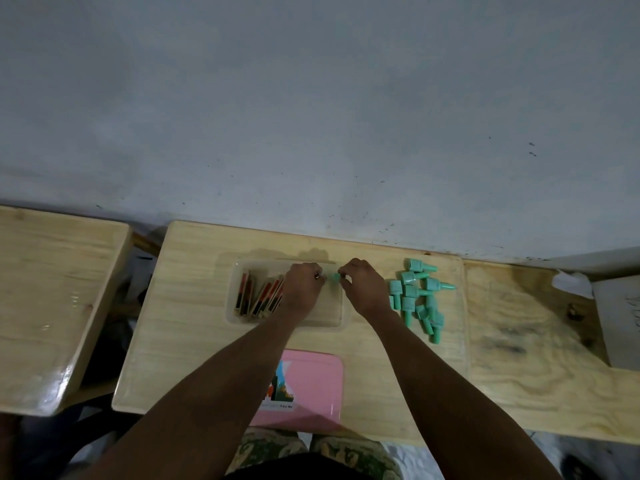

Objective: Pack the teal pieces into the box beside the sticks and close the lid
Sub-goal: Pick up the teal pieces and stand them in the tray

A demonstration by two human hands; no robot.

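Note:
A clear plastic box sits mid-table, with red, black and tan sticks leaning in its left half. Both hands hover over the box's far side. Between their fingertips is one teal piece. My left hand pinches its left end and my right hand pinches its right end. Several more teal pieces lie in a loose heap on the table to the right of the box. The pink lid lies flat near the table's front edge, partly under my left forearm.
The wooden table stands against a grey wall. A second wooden table is to the left across a gap, and a wooden board adjoins on the right with white paper at its far end.

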